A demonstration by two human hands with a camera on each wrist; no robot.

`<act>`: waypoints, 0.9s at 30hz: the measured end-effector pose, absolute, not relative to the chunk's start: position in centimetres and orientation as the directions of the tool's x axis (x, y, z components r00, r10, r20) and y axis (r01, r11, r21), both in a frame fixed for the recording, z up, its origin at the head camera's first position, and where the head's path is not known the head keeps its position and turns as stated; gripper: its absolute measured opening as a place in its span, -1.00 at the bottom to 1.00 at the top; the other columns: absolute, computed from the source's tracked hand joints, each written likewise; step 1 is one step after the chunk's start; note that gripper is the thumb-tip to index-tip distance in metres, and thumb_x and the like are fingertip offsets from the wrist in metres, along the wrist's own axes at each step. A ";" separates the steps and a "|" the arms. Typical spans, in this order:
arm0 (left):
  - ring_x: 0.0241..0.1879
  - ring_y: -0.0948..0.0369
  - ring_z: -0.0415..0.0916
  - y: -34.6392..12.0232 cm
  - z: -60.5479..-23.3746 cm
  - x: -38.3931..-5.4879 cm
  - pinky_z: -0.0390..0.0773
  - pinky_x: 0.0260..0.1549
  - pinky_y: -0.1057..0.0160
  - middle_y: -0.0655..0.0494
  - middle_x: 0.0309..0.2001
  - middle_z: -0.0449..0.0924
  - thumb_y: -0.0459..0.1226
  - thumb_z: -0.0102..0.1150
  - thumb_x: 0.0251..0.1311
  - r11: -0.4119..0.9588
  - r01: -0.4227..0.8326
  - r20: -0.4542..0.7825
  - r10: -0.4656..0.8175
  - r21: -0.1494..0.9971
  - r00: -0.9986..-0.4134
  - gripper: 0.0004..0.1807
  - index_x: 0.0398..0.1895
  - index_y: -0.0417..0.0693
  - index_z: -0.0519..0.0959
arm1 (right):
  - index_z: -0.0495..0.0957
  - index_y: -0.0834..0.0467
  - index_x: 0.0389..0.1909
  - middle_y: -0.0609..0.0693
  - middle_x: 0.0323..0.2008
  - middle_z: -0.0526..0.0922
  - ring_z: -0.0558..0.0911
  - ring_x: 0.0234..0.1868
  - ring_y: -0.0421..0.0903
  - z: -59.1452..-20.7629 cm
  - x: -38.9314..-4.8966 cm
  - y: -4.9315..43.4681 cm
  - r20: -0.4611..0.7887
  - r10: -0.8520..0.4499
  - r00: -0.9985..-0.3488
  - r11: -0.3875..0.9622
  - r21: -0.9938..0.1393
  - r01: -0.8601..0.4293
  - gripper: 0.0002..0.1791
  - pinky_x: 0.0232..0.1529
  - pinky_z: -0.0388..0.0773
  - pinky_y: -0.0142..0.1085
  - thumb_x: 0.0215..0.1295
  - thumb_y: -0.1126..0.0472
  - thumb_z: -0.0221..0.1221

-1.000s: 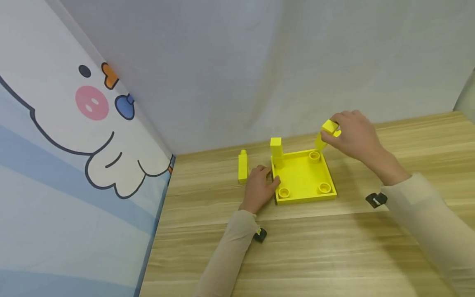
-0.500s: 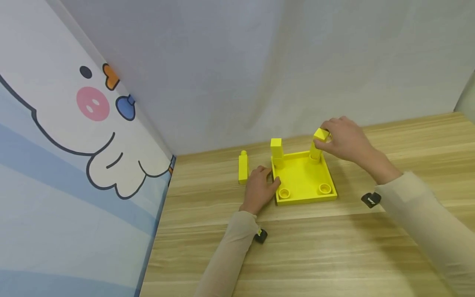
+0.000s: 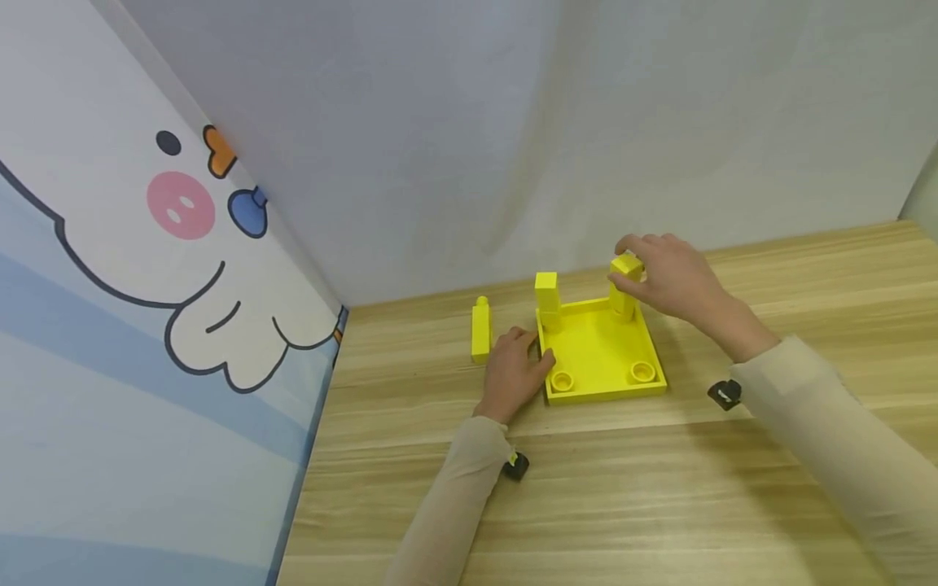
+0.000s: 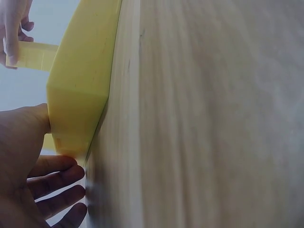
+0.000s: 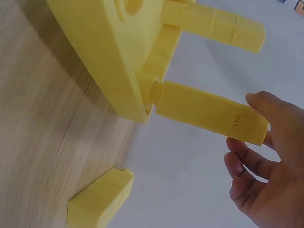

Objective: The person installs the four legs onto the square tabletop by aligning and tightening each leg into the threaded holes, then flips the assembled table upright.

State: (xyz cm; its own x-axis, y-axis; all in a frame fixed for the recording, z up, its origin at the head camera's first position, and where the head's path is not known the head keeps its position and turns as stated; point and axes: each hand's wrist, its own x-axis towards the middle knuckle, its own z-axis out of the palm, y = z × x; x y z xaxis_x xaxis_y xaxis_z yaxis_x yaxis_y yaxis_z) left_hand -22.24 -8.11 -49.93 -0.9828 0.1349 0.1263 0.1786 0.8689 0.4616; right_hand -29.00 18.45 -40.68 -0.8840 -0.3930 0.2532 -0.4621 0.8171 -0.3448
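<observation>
So closest in, below the left hand's fingers, there's a beige sleeve (image 3: 450,496) on the wood-grain table (image 3: 623,505), with a little black thing (image 3: 516,466) by the cuff. The left hand (image 3: 509,374) has its thumb over the rim of a square yellow tray (image 3: 597,350) and its index finger against the outside, so it's got hold of that edge; the other fingers are loosely bent. Right by that thumb tip is a round socket (image 3: 562,382), and the other near-corner socket (image 3: 642,372) sits well off to its right. Just left of those fingers lies a loose yellow leg (image 3: 480,334), peg pointing away.

Farther out, the right hand (image 3: 677,281) pinches the top of a leg marked 118 (image 5: 204,109) between thumb and fingers. Its bottom end, below the fingertips, is at the far-right corner socket, a bit of narrow neck showing; can't tell how deep it sits. Left of those fingers, a standing leg (image 3: 546,297) is upright in the far-left corner. Another yellow piece (image 5: 95,202) lies on the table below the right fingers. Past everything: a greyish wall (image 3: 623,122).
</observation>
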 end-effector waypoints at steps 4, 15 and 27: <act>0.13 0.01 0.56 -8.1 -50.0 -22.2 0.56 0.17 0.06 -0.05 0.14 0.63 -0.03 0.14 0.39 0.868 0.181 0.125 0.138 0.463 -0.983 -0.45 0.28 -0.19 0.57 | 0.53 0.19 0.19 0.26 0.05 0.70 0.63 -0.02 0.26 -40.4 -29.0 18.7 0.246 -0.429 -0.869 0.820 -0.297 -0.489 -0.45 0.05 0.53 0.17 0.35 -0.09 0.29; 0.11 0.02 0.58 -8.3 -50.1 -22.4 0.56 0.17 0.07 -0.04 0.13 0.64 -0.03 0.14 0.38 0.875 0.188 0.147 0.136 0.445 -0.980 -0.46 0.27 -0.19 0.58 | 0.52 0.25 0.22 0.22 -0.04 0.71 0.63 -0.06 0.17 -38.8 -29.0 19.0 0.140 -0.480 -0.866 0.819 -0.280 -0.500 -0.45 -0.02 0.55 0.11 0.28 0.07 0.32; 0.11 0.04 0.57 -7.9 -50.2 -22.6 0.55 0.18 0.07 -0.01 0.13 0.64 -0.02 0.14 0.39 0.885 0.180 0.132 0.135 0.430 -0.982 -0.45 0.29 -0.16 0.57 | 0.54 0.27 0.13 0.23 -0.08 0.72 0.68 -0.12 0.13 -39.1 -28.8 19.1 0.162 -0.405 -0.900 0.855 -0.280 -0.436 -0.43 -0.17 0.64 0.06 0.29 -0.09 0.30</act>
